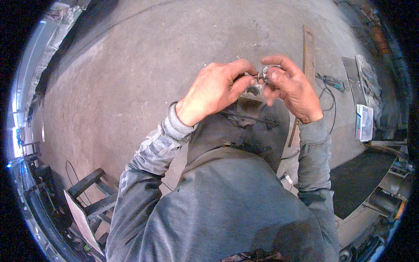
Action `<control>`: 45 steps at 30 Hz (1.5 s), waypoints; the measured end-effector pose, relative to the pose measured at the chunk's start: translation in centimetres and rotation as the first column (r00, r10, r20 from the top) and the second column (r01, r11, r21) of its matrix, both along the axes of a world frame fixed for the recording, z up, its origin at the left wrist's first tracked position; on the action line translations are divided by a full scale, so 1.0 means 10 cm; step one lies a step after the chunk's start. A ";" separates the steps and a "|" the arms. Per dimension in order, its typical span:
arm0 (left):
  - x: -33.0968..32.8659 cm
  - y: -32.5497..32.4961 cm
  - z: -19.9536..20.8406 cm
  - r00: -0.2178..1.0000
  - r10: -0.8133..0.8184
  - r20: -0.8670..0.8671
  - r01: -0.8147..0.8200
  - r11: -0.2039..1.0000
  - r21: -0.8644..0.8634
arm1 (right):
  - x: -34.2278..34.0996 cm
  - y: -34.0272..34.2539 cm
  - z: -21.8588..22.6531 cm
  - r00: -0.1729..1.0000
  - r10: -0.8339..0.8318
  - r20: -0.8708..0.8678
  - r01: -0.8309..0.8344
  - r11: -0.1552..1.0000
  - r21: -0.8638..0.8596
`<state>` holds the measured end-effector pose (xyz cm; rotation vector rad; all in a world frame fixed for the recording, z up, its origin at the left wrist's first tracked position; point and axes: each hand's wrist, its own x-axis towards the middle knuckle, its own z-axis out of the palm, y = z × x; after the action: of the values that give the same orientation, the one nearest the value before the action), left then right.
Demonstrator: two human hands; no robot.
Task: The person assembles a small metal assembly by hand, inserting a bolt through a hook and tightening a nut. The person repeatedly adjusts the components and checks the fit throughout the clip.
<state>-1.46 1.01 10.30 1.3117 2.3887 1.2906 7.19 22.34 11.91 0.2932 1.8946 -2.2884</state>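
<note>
My left hand (214, 89) is closed, thumb and index finger pinching one end of a small, thin metal piece that looks like a threaded rod. Opposite it, my right hand (293, 87) grips a small shiny metal fitting (265, 73) between thumb and fingers, at the other end of that piece. The fitting's exact kind is too small to make out. The lower fingers of my right hand are slightly blurred. Just below the hands, between my knees, sits a metal part with a round opening (252, 91), partly hidden by the right fingers.
A wooden plank (308, 52) lies on the concrete floor (144, 74) to the right. Beyond it are a teal power tool (334, 83) with a black cable and a white-and-blue box (365, 123). A dark mat (366, 181) is at lower right, a black metal frame (94, 192) at lower left.
</note>
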 end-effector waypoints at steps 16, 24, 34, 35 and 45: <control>0.03 -0.01 -0.02 0.999 -0.011 0.039 0.013 0.999 -0.052 | -0.03 0.11 -0.12 0.980 0.126 0.157 -0.127 0.992 -0.001; 0.03 -0.02 0.00 0.987 -0.086 0.133 0.089 0.996 -0.019 | -0.01 0.07 -0.06 0.988 0.135 -0.074 -0.115 0.965 0.234; 0.03 0.03 -0.01 0.996 -0.075 0.052 0.076 0.997 -0.018 | -0.01 0.08 -0.10 0.956 0.164 -0.242 -0.070 0.932 0.356; 0.02 0.03 -0.02 0.997 -0.072 0.031 0.073 0.997 -0.027 | -0.01 0.06 -0.11 0.958 0.152 -0.245 -0.057 0.934 0.354; 0.07 0.02 -0.05 0.988 -0.051 0.148 0.055 0.998 -0.025 | -0.01 -0.02 -0.10 0.992 0.043 -0.121 -0.011 0.968 0.252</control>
<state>-0.79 1.17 9.76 1.2180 2.2499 1.2855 7.06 22.15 10.92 0.1531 2.2402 -2.0945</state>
